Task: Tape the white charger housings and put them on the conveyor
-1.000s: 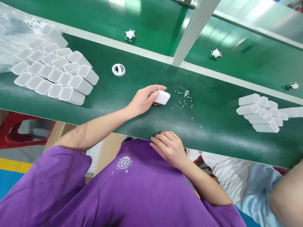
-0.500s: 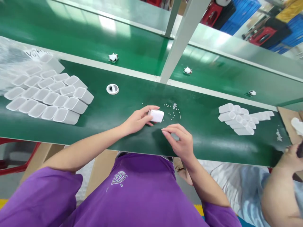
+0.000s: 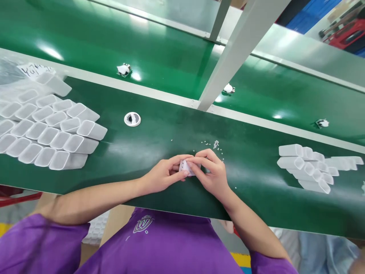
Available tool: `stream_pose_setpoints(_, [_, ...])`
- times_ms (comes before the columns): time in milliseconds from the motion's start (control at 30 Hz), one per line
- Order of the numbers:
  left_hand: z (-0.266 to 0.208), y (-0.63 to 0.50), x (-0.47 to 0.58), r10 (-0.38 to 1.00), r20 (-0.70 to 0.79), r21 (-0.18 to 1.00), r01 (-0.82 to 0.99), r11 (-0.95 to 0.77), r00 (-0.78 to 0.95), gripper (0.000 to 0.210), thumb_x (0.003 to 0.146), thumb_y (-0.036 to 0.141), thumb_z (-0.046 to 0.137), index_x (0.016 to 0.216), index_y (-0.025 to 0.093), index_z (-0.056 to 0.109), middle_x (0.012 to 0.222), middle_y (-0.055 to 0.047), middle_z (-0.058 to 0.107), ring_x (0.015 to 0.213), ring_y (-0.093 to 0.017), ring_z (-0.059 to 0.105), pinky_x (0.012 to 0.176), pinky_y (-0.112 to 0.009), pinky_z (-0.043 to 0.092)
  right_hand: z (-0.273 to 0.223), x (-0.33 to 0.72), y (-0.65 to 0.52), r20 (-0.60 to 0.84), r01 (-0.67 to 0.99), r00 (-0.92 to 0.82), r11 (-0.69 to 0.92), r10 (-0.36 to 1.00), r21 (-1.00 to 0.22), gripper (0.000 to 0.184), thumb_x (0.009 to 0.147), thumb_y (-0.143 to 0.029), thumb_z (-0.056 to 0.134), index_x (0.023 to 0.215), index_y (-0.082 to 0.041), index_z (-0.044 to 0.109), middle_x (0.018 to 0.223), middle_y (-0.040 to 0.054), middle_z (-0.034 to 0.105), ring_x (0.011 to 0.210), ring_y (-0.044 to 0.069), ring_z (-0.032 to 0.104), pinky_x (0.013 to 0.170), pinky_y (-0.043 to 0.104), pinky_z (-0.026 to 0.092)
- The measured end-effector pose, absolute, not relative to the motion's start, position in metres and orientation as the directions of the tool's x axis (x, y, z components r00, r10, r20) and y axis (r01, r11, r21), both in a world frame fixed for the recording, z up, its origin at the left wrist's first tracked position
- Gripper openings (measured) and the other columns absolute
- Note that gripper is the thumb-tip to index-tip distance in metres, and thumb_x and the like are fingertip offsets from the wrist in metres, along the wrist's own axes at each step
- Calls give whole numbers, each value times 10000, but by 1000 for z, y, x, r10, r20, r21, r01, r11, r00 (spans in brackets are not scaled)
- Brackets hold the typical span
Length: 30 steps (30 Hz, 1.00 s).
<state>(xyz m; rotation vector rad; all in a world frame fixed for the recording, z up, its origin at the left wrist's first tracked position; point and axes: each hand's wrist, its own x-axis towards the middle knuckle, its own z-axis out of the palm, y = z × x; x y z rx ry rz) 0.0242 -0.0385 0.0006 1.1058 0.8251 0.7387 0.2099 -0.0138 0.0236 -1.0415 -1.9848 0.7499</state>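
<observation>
Apparently in the middle of close two-handed fingertip work on a small white boxy plastic casing with dark holes in one face (image 3: pixel 183 166). Held just above or against the smooth dark-green tabletop (image 3: pixel 159 142), near the middle; cannot tell whether touching it. Pinched in the left hand (image 3: pixel 161 177), thumb on the near side, fingers curled along the far side, with hardly any spread beyond the casing's own width. Laid over the casing's right part with the right hand (image 3: pixel 216 175), thumb and index tips drawn close together on it. Cannot tell whether pinching some tiny bit there or only pressing.

Just beyond the right hand, a loose scatter of tiny translucent whitish bits (image 3: pixel 216 144). Farther left, a flat white ring with a dark-and-white middle (image 3: pixel 132 119).

Next, judging by the pose, probably a need for a steady left hold and small, exact pressure from the right fingertips, without tilting the casing or brushing the scatter.
</observation>
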Motion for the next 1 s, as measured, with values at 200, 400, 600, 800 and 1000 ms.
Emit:
stream_pose_setpoints(200, [5,-39,22,832,-259,960,32,280,491,464,906,359,573,1334,196,491,1030,-71,717,896,-200,711,780,-325,596,26,213,-13,363,421,-403,522,840,-742,137,873,-121,623,913,-214,715,839,25,648,753,132,628,633,261,531])
stream_pose_setpoints(400, [8,-37,20,851,-234,971,66,230,469,382,907,326,556,1266,197,538,995,-54,715,829,-179,710,732,-290,598,26,213,-12,321,419,-393,478,862,-772,130,889,-144,612,916,-217,716,843,28,648,753,134,627,635,261,532])
stream_pose_setpoints(600, [10,-35,17,873,-199,967,-57,250,445,292,904,310,553,1165,184,586,924,-35,697,732,-134,683,654,-236,590,29,213,-8,264,376,-318,376,911,-847,105,881,-156,622,889,-207,714,830,10,646,738,121,624,655,255,534])
stream_pose_setpoints(800, [12,-32,18,871,-190,959,-106,264,452,327,887,272,564,1195,165,583,916,-33,699,711,-122,665,661,-228,574,28,213,-10,371,447,-321,484,872,-752,102,870,-131,642,896,-198,713,819,11,643,728,111,626,641,232,530])
stream_pose_setpoints(1000, [9,-33,16,865,-203,971,-22,239,459,355,904,295,552,1238,178,571,958,-34,698,757,-124,664,701,-231,572,24,216,-11,460,537,-374,593,805,-600,85,892,-140,628,911,-184,697,817,27,652,740,120,634,632,232,530])
